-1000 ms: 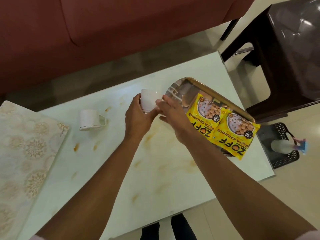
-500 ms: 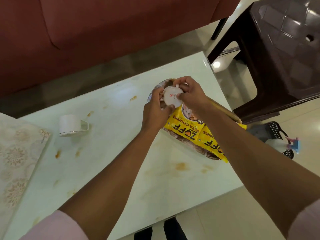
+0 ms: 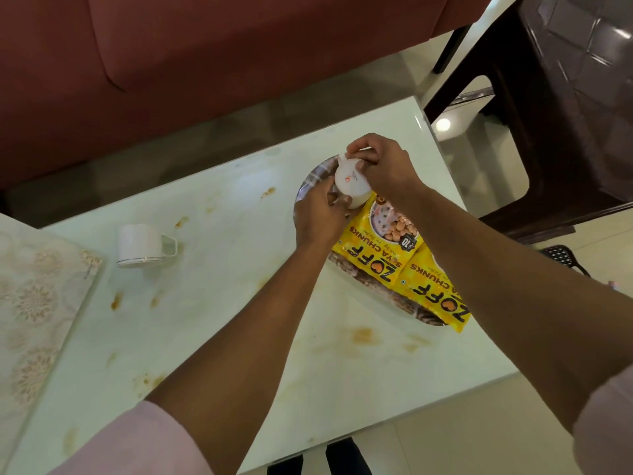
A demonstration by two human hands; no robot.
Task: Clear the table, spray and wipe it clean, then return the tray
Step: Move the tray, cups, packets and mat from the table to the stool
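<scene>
Stained pale tabletop (image 3: 239, 337) before a red sofa (image 3: 171, 80). Left hand (image 3: 317, 214) and right hand (image 3: 383, 166) both curled around an upturned white cup (image 3: 349, 181), base up, over the tray (image 3: 308, 181) beside yellow soya-chunk packets (image 3: 373, 258). Second cup (image 3: 140, 245) lying well apart, leftward.

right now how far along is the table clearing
Early. Done: the two yellow snack packets lie on the tray. In hand: both the left hand and right hand hold a white cup over the tray. Left: the second cup, upside down on the table, then spraying and wiping the brown stains, and returning the tray.
</scene>
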